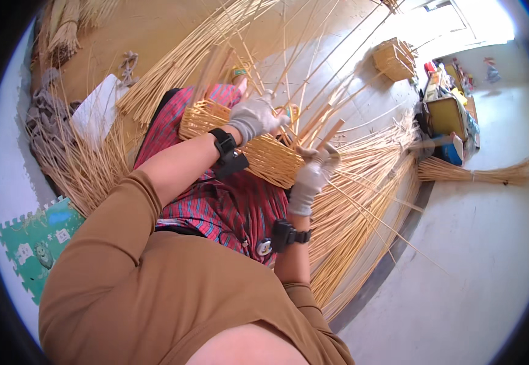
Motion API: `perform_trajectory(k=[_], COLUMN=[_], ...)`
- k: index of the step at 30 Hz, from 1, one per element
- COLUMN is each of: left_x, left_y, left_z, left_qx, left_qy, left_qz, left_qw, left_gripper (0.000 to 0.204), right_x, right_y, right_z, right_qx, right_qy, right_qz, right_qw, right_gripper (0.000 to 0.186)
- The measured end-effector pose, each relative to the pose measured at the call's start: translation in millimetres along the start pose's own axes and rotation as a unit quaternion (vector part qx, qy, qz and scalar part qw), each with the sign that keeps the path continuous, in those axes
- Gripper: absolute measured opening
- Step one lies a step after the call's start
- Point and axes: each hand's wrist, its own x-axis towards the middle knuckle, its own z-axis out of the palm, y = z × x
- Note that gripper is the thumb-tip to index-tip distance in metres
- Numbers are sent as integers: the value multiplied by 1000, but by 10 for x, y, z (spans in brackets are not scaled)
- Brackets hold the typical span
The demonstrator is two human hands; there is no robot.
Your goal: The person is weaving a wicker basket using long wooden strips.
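A partly woven wicker basket (270, 161) rests across my lap, with long upright rods (304, 91) rising from its far side. My left hand (256, 117), in a pale work glove, is at the basket's upper edge, its fingers closed around a wicker rod near the weave. At the basket's right corner my right hand (313, 173), gloved too, closes on a wicker rod. A flat wooden stake (330, 135) sticks up beside its fingers. Glove and rods partly hide both fingertips. Each wrist has a black strapped device.
Large bundles of loose rods lie on the right (362, 201) and far left (185, 58). A finished-looking wicker box (395, 59) stands farther off, near a cluttered cabinet (447, 115). Another tied bundle (480, 170) lies by the wall. A green foam mat (39, 246) is at left.
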Motion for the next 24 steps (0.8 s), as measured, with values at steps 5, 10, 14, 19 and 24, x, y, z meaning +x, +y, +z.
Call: perform_trajectory(k=[5, 10, 14, 19, 24], left_x=[-115, -508, -787, -686, -604], left_y=[36, 156, 444, 400, 319], left_z=[-66, 398, 597, 781, 528], left_qx=[-175, -291, -16, 93, 34], left_qy=[-10, 85, -59, -106, -160], left_qz=[8, 270, 227, 202, 252], left_qw=[984, 914, 972, 969, 954], left_gripper=[66, 72, 66, 44, 31], right_x=[127, 411, 979, 885, 570], right_y=[-172, -343, -548, -495, 203], right_z=[-99, -488, -1, -41, -625], right_qx=[-31, -67, -513, -462, -615], right_qy=[-51, 74, -27, -40, -76], right_qz=[-53, 38, -479, -289, -166], right_qw=[997, 994, 711, 838, 767], right_gripper=[14, 22, 67, 69, 43])
